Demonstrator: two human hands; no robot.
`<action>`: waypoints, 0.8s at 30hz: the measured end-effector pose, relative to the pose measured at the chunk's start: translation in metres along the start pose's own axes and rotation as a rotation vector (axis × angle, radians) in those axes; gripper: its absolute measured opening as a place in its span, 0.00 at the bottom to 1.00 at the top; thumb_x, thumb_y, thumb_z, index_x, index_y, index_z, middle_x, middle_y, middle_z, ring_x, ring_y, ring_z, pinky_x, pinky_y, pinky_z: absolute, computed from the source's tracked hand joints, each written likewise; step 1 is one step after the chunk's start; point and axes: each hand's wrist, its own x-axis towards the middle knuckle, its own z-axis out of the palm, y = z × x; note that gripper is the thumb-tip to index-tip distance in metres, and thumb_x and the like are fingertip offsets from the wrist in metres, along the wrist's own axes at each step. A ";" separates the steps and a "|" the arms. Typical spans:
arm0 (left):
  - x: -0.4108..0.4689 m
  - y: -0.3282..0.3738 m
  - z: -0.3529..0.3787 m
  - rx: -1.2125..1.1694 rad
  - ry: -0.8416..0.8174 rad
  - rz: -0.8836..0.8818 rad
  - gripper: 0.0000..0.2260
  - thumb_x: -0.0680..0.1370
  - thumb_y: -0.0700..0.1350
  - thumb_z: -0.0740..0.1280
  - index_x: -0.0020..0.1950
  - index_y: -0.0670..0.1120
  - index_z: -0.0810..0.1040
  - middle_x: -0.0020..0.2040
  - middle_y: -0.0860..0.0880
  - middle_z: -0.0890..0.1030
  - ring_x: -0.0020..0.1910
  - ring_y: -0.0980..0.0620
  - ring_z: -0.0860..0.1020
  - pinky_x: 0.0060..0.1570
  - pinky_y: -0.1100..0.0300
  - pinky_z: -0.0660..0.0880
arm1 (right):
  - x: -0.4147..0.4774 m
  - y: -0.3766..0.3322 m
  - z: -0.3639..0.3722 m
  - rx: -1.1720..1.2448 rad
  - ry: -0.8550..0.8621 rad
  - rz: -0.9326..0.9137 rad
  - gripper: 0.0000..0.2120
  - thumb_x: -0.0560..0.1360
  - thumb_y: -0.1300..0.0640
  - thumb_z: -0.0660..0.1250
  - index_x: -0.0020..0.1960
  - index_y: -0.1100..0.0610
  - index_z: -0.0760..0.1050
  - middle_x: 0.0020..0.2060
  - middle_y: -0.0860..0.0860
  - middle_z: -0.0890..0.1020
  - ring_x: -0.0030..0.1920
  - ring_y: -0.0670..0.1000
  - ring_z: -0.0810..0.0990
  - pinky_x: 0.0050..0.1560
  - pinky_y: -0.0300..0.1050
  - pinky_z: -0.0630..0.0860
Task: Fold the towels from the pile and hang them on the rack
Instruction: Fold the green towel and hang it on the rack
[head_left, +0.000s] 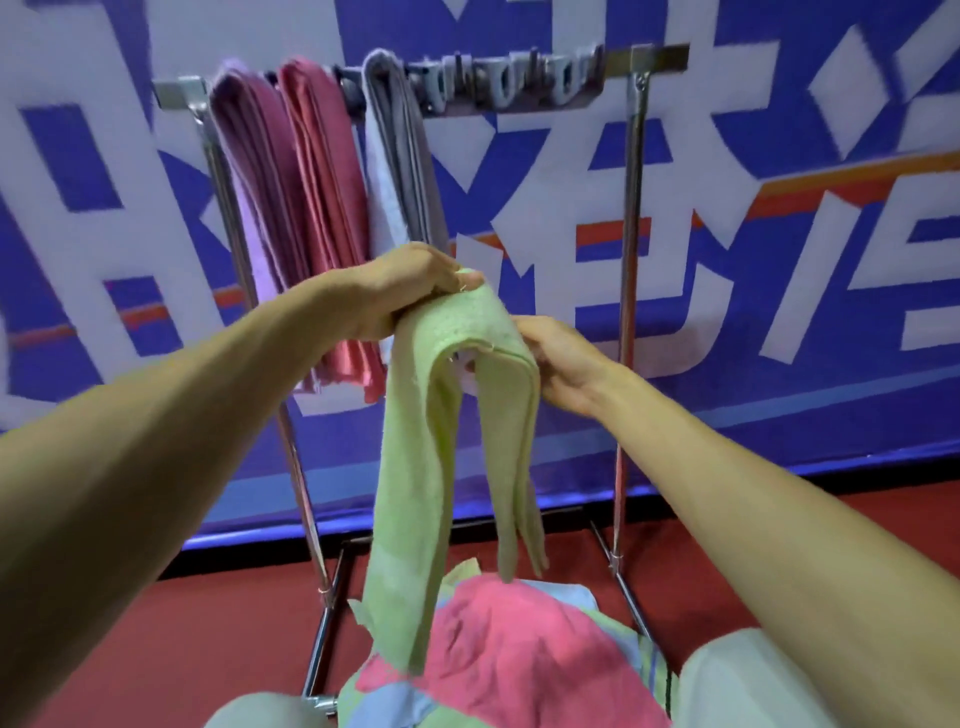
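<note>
A light green towel (415, 467), folded lengthwise, hangs doubled over between my hands in front of the rack. My left hand (400, 296) grips its upper fold from the left. My right hand (558, 358) holds the fold from the right, fingers tucked under the cloth. The metal rack (631, 208) stands behind, and on its top bar hang a purple towel (249, 171), a pink towel (324, 208) and a grey towel (397, 156). The pile of towels (509, 654), pink on top with blue and green beneath, lies low in the middle.
Several clips (519, 83) hang along the right part of the rack's top bar. A blue banner with large white characters (779, 260) fills the background. The floor (208, 623) is red. My knees in light trousers (727, 686) flank the pile.
</note>
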 end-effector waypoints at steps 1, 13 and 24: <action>-0.003 0.007 -0.005 -0.003 0.005 0.004 0.12 0.79 0.42 0.64 0.56 0.34 0.79 0.44 0.39 0.80 0.42 0.44 0.78 0.49 0.49 0.78 | 0.001 -0.006 0.001 0.029 -0.024 -0.014 0.19 0.79 0.59 0.59 0.29 0.54 0.70 0.24 0.48 0.68 0.26 0.46 0.67 0.32 0.40 0.62; -0.003 0.032 -0.021 -0.214 -0.093 0.170 0.14 0.80 0.48 0.62 0.44 0.42 0.82 0.28 0.51 0.78 0.26 0.56 0.75 0.30 0.63 0.74 | 0.005 -0.101 0.007 0.119 -0.102 -0.288 0.16 0.78 0.57 0.59 0.51 0.67 0.81 0.49 0.61 0.83 0.52 0.56 0.81 0.62 0.50 0.74; 0.025 0.038 -0.024 -0.417 -0.126 0.265 0.14 0.80 0.44 0.60 0.57 0.35 0.75 0.38 0.48 0.80 0.33 0.54 0.79 0.35 0.64 0.77 | 0.016 -0.141 0.004 0.232 -0.003 -0.249 0.26 0.80 0.54 0.57 0.27 0.58 0.80 0.27 0.53 0.80 0.29 0.50 0.81 0.32 0.37 0.77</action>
